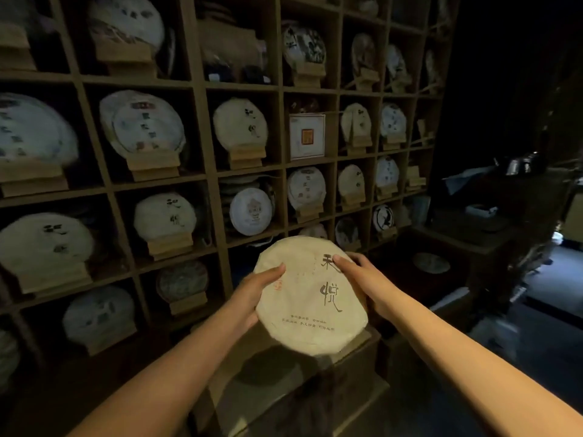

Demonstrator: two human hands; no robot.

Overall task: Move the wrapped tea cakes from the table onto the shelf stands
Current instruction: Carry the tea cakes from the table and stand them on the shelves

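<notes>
A round tea cake (310, 298) in cream paper with dark brush characters is held up in front of me, face toward the camera. My left hand (252, 293) grips its left edge, thumb lying on the front. My right hand (362, 279) grips its right edge, thumb over the upper front. Behind it rises a wooden grid shelf (208, 127). Most compartments hold wrapped tea cakes propped upright on small wooden stands, such as one stand (170, 244) to the left. Another wrapped cake (431, 263) lies flat on a dark table (467, 244) to the right.
A wooden box or low cabinet (315, 383) sits just below the held cake. One compartment holds a framed white card (307, 137). The room to the right is dark, with cluttered tables and a kettle (517, 165) far back.
</notes>
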